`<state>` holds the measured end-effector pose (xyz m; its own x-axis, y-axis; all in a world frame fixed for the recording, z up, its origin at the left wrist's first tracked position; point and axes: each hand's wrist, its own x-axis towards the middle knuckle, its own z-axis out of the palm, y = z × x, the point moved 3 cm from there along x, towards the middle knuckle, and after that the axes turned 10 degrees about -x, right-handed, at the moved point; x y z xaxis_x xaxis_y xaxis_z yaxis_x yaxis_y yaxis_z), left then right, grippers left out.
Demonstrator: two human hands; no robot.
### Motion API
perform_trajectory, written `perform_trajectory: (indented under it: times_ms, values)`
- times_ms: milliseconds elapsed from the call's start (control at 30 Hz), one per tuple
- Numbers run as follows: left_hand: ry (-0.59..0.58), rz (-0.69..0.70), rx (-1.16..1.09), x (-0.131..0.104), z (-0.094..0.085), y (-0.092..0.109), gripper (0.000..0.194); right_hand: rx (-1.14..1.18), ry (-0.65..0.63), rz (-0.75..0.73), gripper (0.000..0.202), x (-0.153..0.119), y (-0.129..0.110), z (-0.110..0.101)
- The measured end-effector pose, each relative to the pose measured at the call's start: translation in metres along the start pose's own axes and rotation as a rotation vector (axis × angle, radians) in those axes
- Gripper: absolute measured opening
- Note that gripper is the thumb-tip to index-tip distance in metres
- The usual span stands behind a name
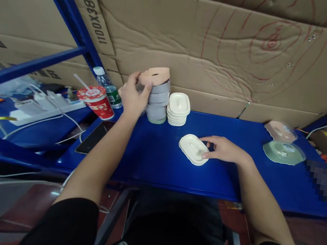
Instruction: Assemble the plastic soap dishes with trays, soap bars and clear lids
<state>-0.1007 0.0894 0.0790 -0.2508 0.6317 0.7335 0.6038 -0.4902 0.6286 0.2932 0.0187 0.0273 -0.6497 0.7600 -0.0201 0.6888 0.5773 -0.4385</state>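
Note:
My left hand [135,94] grips the near left side of a peach-coloured rounded piece [159,76] with a dark slot. The piece sits on top of a stack of grey rounded pieces [158,99], whose lowest one looks greenish. To the right of it rises a stack of cream lids [180,103] with raised centres. Lower down, my right hand [220,148] pinches the right edge of a single cream lid [192,148], which is at or just above the blue table; the exact contact cannot be told.
At the left are a red paper cup [100,105] with a straw, a plastic bottle [113,93], a dark flat panel [94,137] and a power strip [48,108] with cables. A translucent green piece [283,153] and a pinkish piece [280,131] lie far right. Cardboard [167,30] walls the back.

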Motion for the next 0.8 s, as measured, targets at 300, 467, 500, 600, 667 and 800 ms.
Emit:
perform_trajectory:
  times_ms: [300,467,500,600,667,800]
  values:
    - [-0.051,0.016,-0.134,-0.008,0.011,-0.015,0.11,-0.008,-0.162,-0.013,0.054,0.003,0.001,0.017]
    - [-0.134,0.045,-0.16,-0.009,0.016,-0.016,0.118,0.065,-0.135,-0.028,0.017,0.008,0.005,0.02]
    - [-0.147,0.049,-0.177,-0.01,0.017,-0.016,0.118,0.071,-0.118,-0.033,0.018,0.008,0.007,0.018]
    - [-0.166,0.056,-0.261,-0.011,0.02,-0.017,0.12,0.114,-0.043,-0.036,0.027,0.006,0.01,0.012]
    - [-0.159,0.048,-0.311,-0.012,0.023,-0.021,0.121,0.141,0.036,-0.024,0.034,0.004,0.011,0.006]
    - [-0.152,0.016,-0.306,-0.015,0.024,-0.03,0.118,0.108,0.215,-0.052,0.037,0.002,0.006,-0.004]
